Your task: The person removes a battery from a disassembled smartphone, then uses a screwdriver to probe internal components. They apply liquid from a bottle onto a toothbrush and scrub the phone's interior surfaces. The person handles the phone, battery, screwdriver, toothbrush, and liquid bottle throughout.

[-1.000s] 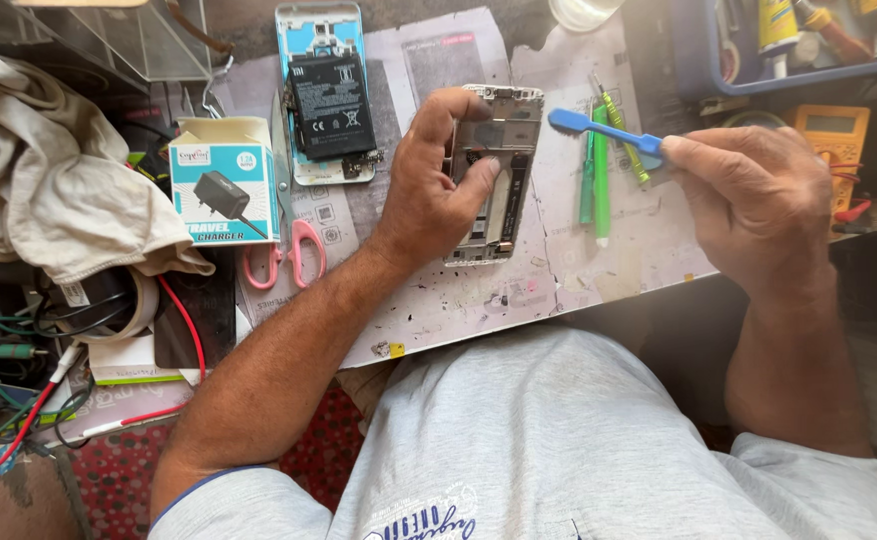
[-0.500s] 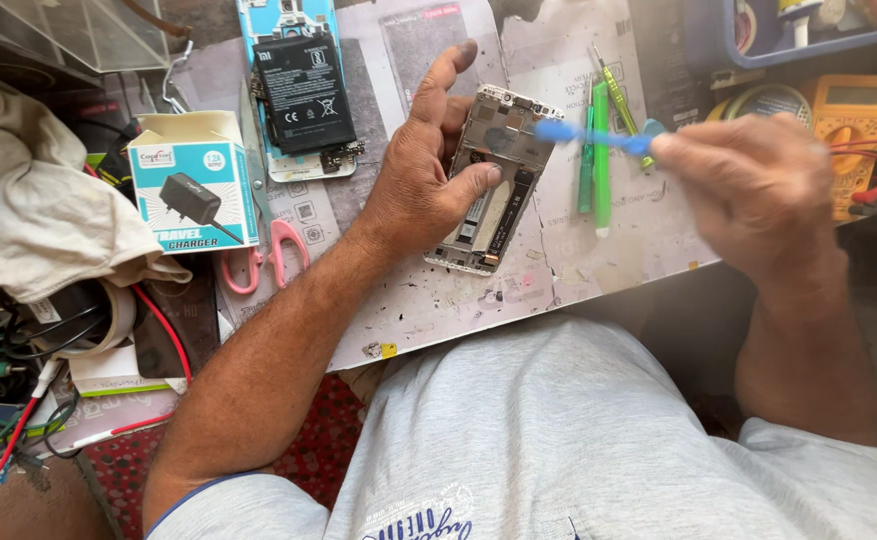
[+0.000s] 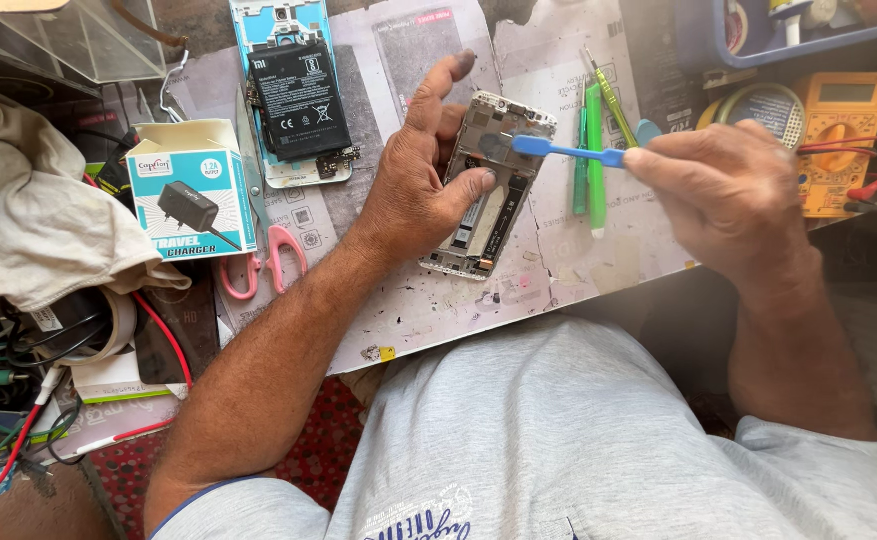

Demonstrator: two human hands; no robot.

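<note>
The opened phone frame point(image 3: 489, 185) lies on the paper-covered worktop point(image 3: 429, 300), a pale, metallic shell with its back off, showing dark inner parts and a thin strip down its middle. Its long axis runs from near-left to far-right, the top end tilted away toward the far right. The left hand point(image 3: 421, 185) is clamped on the frame's left edge, thumb pressed on the inner face, forefinger stretched out toward the far side. The right hand point(image 3: 729, 185) is closed on a blue plastic pry tool point(image 3: 567, 151), which lies almost level, its flat tip pointing left and resting over the frame's top end. Just right of the frame lie green tools point(image 3: 595, 160), and farther right a yellow multimeter point(image 3: 844, 130). Left of the frame lies another opened phone with a black battery point(image 3: 299, 100), then pink-handled scissors point(image 3: 264, 255) and a charger box point(image 3: 191, 190), with a crumpled cloth point(image 3: 39, 220) at the far left. Compared with a moment ago, the blue tip has moved left, from beside the frame onto its top end.
</note>
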